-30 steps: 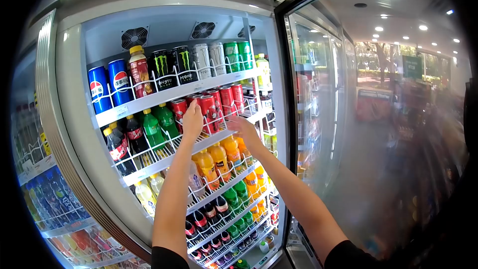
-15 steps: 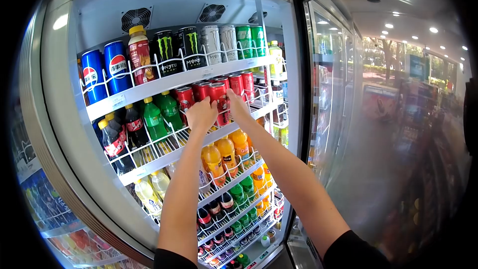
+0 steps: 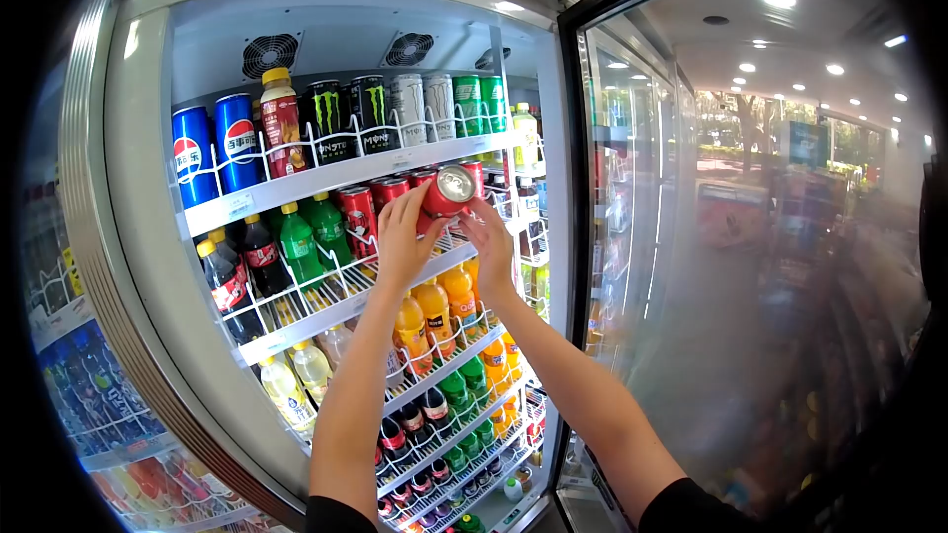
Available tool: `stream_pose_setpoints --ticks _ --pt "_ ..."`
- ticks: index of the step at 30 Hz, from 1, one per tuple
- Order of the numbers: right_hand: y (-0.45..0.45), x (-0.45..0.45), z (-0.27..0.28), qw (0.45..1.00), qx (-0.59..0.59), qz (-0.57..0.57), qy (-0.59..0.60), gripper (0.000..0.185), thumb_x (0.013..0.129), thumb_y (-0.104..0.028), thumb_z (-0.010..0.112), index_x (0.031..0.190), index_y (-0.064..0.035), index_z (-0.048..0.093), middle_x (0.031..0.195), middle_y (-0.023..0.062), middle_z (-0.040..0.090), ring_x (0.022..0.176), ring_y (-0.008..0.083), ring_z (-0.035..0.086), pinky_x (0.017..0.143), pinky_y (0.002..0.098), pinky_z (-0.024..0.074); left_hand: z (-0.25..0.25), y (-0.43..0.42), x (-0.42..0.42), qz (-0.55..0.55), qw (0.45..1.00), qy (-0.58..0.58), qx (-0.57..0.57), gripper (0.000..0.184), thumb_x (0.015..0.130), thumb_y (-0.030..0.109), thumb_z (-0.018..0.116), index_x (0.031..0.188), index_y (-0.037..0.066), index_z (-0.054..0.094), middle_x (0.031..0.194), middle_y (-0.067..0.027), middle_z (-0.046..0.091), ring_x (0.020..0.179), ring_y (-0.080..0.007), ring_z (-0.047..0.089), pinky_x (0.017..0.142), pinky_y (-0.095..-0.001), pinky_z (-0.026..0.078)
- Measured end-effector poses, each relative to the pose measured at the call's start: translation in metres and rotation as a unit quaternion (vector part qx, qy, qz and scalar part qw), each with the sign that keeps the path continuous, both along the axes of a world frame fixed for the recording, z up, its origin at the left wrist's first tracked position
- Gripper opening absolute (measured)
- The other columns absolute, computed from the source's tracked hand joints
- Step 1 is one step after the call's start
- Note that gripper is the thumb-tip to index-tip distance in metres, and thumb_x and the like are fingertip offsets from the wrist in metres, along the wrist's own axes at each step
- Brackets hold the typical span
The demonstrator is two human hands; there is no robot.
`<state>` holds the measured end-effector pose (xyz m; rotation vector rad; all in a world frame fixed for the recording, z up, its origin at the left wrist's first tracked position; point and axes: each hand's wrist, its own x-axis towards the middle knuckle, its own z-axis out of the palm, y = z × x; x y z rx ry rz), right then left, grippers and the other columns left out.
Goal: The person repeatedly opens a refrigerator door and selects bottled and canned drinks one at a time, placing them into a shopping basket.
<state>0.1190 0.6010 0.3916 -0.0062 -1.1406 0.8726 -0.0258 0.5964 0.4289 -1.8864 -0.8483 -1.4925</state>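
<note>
The left hand has its fingers curled round the left side of a red can, and the right hand presses its fingertips to the lower right side, so the can is grasped between them. It is tilted, its silver lid facing the wearer. Just left of the left fingers, more red cans stand on a wire shelf; further left come green bottles and cola bottles. Above the fingers, the upper shelf bears black cans and white cans, with blue cans well to the left. Below the fingers, orange bottles stand in a row. To the right of the right fingers, well apart, the glass door stands open.
</note>
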Motion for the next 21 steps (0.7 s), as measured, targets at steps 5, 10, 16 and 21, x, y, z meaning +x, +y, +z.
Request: stream_pose_setpoints --ticks 5,10,16,21 --pt "-0.062 0.028 -0.016 0.983 0.053 -0.132 -0.115 0.045 0.100 -0.020 0.045 0.141 -0.0021 0.045 0.134 0.0103 0.051 0.116 0.0192 0.054 0.100 0.0337 0.0421 -0.029 -0.060 0.041 -0.334 0.909 -0.163 -0.189 0.059 0.097 0.029 0.055 0.148 0.009 0.035 0.129 -0.0198 0.055 0.119 -0.0282 0.053 0.102 -0.0362 0.039" --pt "-0.113 0.035 -0.072 0.967 -0.017 -0.149 -0.207 0.058 0.104 -0.032 0.042 0.149 0.0007 0.025 0.145 0.0159 0.038 0.133 0.0211 0.039 0.109 0.0360 0.0340 -0.091 -0.110 0.078 -0.437 0.807 -0.289 -0.272 0.056 0.105 0.036 0.037 0.148 0.001 0.029 0.138 -0.0137 0.048 0.121 -0.0202 0.049 0.103 -0.0324 0.039" --pt "-0.191 0.065 -0.180 0.957 -0.200 -0.097 -0.189 0.055 0.102 -0.031 0.046 0.147 -0.0020 0.032 0.131 0.0124 0.054 0.119 0.0185 0.051 0.103 0.0312 0.0391 -0.202 -0.184 0.119 -0.475 0.690 -0.401 -0.369 0.055 0.107 0.034 0.032 0.149 -0.001 0.029 0.140 -0.0143 0.045 0.126 -0.0210 0.045 0.107 -0.0320 0.035" --pt "-0.251 0.091 -0.246 0.937 -0.261 -0.146 -0.181 0.054 0.093 -0.029 0.064 0.135 -0.0032 0.043 0.119 0.0081 0.059 0.105 0.0139 0.056 0.091 0.0296 0.0463 -0.281 -0.226 0.140 -0.418 0.676 -0.397 -0.460 0.054 0.106 0.035 0.034 0.147 0.000 0.034 0.145 -0.0141 0.040 0.131 -0.0220 0.041 0.110 -0.0339 0.032"
